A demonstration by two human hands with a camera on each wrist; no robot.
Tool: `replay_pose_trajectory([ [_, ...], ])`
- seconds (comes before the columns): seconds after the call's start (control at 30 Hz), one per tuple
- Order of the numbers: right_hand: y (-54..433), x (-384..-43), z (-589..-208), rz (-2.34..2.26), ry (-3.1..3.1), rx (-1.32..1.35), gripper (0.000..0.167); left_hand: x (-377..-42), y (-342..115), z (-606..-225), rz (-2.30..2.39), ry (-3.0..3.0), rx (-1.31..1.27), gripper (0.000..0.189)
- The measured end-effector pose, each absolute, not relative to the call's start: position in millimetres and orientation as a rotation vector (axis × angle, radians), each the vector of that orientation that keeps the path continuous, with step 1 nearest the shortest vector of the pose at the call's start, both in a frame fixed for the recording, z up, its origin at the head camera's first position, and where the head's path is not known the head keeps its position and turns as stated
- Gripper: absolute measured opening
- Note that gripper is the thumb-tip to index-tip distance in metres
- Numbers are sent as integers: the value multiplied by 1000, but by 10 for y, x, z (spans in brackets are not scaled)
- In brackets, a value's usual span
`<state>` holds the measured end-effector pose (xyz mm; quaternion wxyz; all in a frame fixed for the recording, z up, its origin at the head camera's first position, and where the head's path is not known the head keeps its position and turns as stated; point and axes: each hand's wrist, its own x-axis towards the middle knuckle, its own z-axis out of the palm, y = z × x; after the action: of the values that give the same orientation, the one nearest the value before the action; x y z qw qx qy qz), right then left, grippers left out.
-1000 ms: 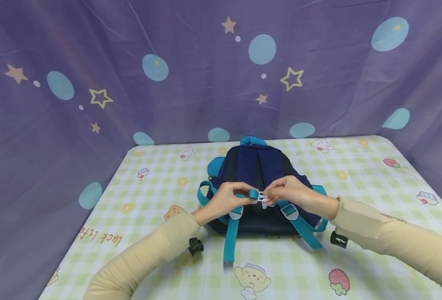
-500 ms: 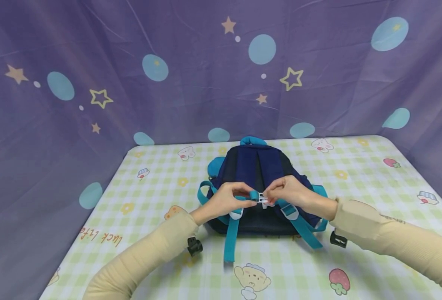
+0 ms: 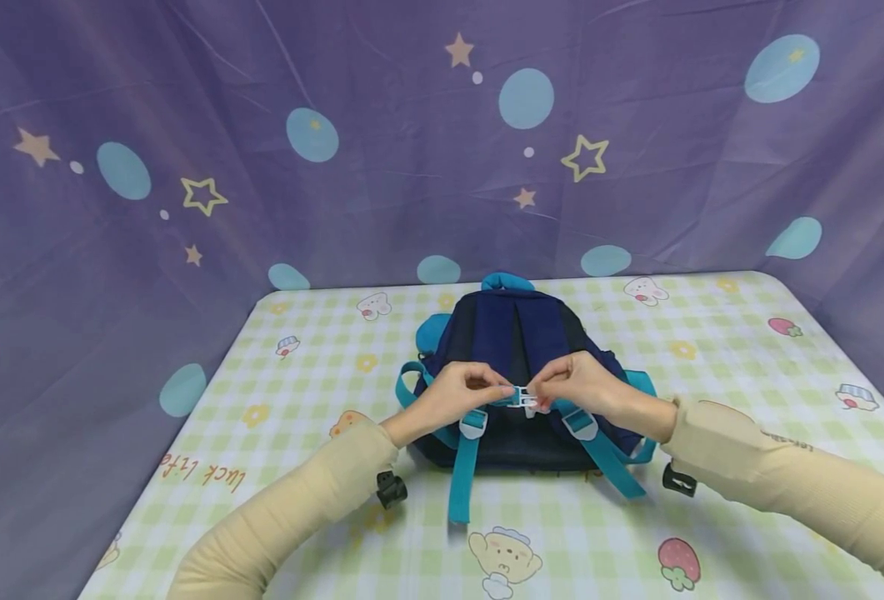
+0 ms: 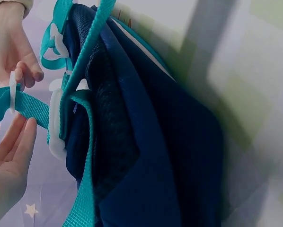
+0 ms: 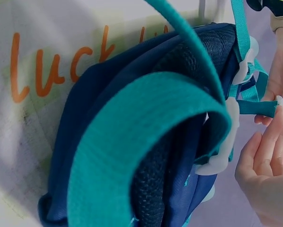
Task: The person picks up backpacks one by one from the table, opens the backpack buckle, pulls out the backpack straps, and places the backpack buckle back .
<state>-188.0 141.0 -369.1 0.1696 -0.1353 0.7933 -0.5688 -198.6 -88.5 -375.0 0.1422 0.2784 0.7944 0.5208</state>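
A dark blue backpack [image 3: 497, 333] with teal straps lies on the table, its strap side facing up. Over its middle, a white buckle [image 3: 524, 398] joins a teal chest strap [image 4: 32, 108] between the two hands. My left hand [image 3: 452, 398] pinches the strap at the buckle's left side with thumb and forefinger. From the other side, my right hand [image 3: 584, 385] pinches the buckle's right end, and its fingertips partly cover it. White strap adjusters [image 3: 580, 423] sit below the hands, with loose teal strap ends [image 3: 462, 483] hanging toward the front.
A checked, cartoon-printed cloth [image 3: 322, 350] covers the table. Behind it hangs a purple curtain [image 3: 397, 192] with stars and ovals. A rounded teal part [image 3: 432, 332] sticks out at the backpack's left side, and a teal top handle [image 3: 506, 282] at its far end.
My left thumb and forefinger have come together on the strap beside the buckle; the small teal loop seen between them before is now mostly hidden. My right hand stays almost still.
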Motion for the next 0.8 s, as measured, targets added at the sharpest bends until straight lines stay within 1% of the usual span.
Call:
replay_pose_trajectory([
  [0.33, 1456, -1887, -3709, -1599, 2262, -384, 20, -1990, -908, -3758, 1472, 2294, 832, 14],
  [0.8, 1450, -1875, -3742, -1616, 2292, -495, 16, -2030, -976, -3791, 1528, 2156, 826, 14],
])
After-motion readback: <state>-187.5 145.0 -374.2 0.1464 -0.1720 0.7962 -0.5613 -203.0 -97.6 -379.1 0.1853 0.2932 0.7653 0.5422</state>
